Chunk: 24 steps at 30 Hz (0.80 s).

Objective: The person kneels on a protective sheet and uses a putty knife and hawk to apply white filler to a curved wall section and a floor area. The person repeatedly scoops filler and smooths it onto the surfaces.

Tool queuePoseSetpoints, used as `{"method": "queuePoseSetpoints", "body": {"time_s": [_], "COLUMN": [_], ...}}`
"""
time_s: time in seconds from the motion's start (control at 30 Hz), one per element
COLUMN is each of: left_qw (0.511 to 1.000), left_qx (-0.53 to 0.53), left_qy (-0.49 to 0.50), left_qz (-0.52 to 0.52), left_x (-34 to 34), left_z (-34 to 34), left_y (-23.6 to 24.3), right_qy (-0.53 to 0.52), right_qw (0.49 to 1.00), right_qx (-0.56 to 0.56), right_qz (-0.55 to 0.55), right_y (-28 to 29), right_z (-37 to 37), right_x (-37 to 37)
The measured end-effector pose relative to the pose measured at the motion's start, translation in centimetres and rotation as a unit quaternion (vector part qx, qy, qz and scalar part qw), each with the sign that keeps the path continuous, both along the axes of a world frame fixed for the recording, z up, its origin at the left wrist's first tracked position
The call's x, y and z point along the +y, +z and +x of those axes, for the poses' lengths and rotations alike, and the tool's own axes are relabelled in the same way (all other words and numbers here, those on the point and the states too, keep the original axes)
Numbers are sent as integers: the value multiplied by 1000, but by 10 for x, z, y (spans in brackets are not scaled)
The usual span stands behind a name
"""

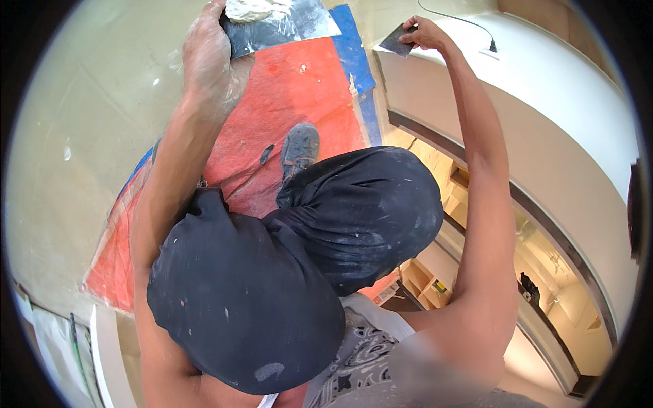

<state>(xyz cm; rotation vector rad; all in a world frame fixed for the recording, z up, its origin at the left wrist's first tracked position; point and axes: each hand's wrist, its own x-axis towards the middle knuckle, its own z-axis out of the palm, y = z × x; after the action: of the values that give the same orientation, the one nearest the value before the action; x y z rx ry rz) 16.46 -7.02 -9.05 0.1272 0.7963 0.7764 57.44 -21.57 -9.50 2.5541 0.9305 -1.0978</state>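
My left hand [207, 58], dusted pale, grips a flat metal plate [292, 27] at the top centre, with a lump of white paste [248, 9] on it. My right hand [422, 34], at the upper right, is closed on a small dark flat blade [396, 42] by the edge of a white surface [551, 75]. My bent knees in dark cloth [360, 211] and a dusty shoe [299, 143] are below, the shoe on a creased red sheet [258, 102].
Blue sheeting [354, 54] edges the red sheet, beside a grey-green floor [88, 102]. A black cord with a plug [492, 46] lies on the white surface. At right, a long dark-framed opening [561, 241] shows a lit space with shelving [425, 285].
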Motion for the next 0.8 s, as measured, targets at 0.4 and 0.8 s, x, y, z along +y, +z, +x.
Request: {"method": "queuePoseSetpoints", "body": {"time_s": [0.4, 0.8], "left_qw": [999, 999], "left_qx": [13, 1], "left_qy": [-32, -33], "left_qz": [11, 8], "left_x": [11, 12], "left_z": [-9, -11], "left_y": [-5, 5], "right_qy": [109, 172], "right_qw": [977, 964], "right_qx": [-152, -198], "right_qz": [-99, -46], "right_y": [-26, 17], "right_z": [23, 53], "right_x": [-4, 13]}}
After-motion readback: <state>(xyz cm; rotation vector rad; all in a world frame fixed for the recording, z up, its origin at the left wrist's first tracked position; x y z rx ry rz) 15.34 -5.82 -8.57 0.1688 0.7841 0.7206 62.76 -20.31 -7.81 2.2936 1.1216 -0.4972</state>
